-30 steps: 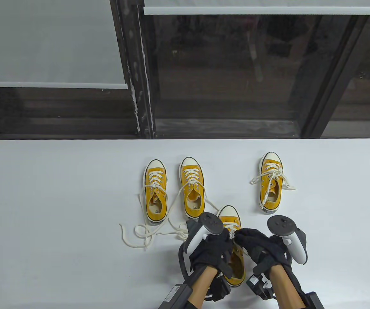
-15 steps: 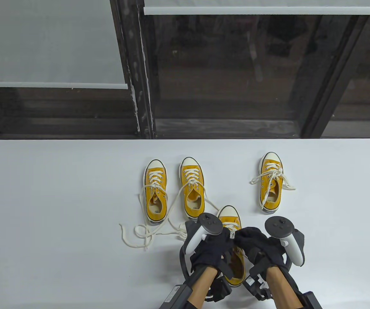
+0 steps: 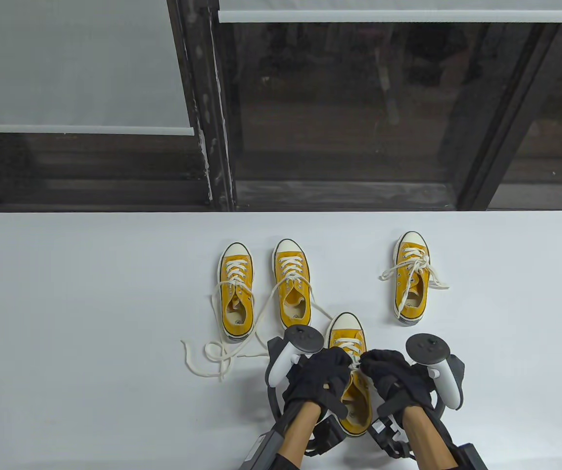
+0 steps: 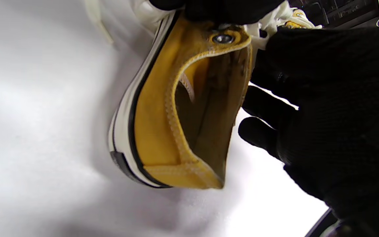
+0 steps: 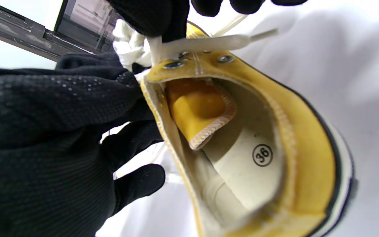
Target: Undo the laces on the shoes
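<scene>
Table view. Four yellow sneakers stand on the white table (image 3: 65,293). The nearest shoe (image 3: 347,338) lies between my hands, toe pointing away from me. My left hand (image 3: 317,377) and right hand (image 3: 391,374) meet over its lace knot (image 3: 356,363); how the fingertips lie there is hidden by the gloves in this view. The two shoes at left (image 3: 236,293) (image 3: 292,289) trail long loose laces (image 3: 212,357) across the table and look untied; the far right shoe (image 3: 412,279) appears to carry a bow.

Left wrist view. The shoe's heel opening (image 4: 206,108) faces the camera, the shoe tilted onto its side. My left fingers (image 4: 209,10) are closed at the top of the collar by an eyelet; what they pinch I cannot tell. The right glove fills the right of the frame, its lower fingers curled free.

Right wrist view. My right fingers (image 5: 156,19) are clamped on the white lace (image 5: 209,42) just above the top eyelets, beside the bunched knot (image 5: 127,46).

Hazards, as I judge them. Pulling a loop rather than a free end would tighten the knot. The light shoe, braced only by my left hand, could lift or slide with the pull. Thick gloves may let the lace slip.
</scene>
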